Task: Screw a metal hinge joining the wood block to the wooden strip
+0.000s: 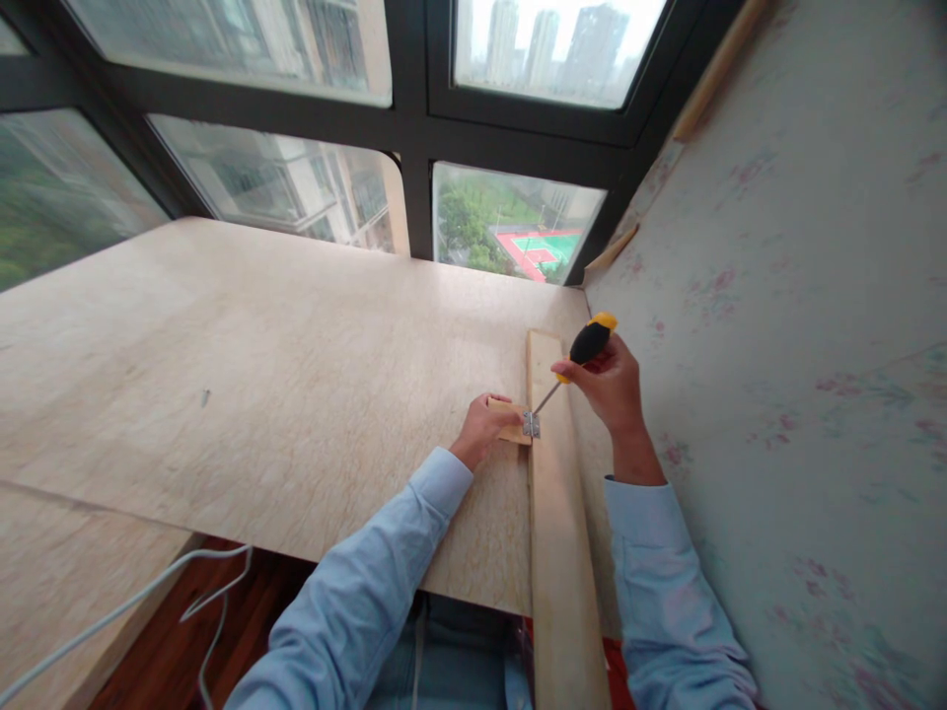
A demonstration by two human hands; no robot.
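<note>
My right hand (608, 383) grips a screwdriver (590, 340) with a black and yellow handle. Its shaft slants down to the left, and the tip is at a small metal hinge (531, 424). The hinge spans the joint between a short wooden block (510, 422) and a long wooden board (560, 513). With fingers closed around the block, my left hand (484, 426) holds it against the board's left edge. Whether the tip sits in a screw is too small to make out.
The board lies along the right side of a marble-patterned sill (281, 394) and juts past its front edge. A small screw-like piece (205, 397) lies at left. A white cable (148, 592) hangs at lower left. Floral-papered wall (776, 394) rises close on the right; dark-framed windows stand behind.
</note>
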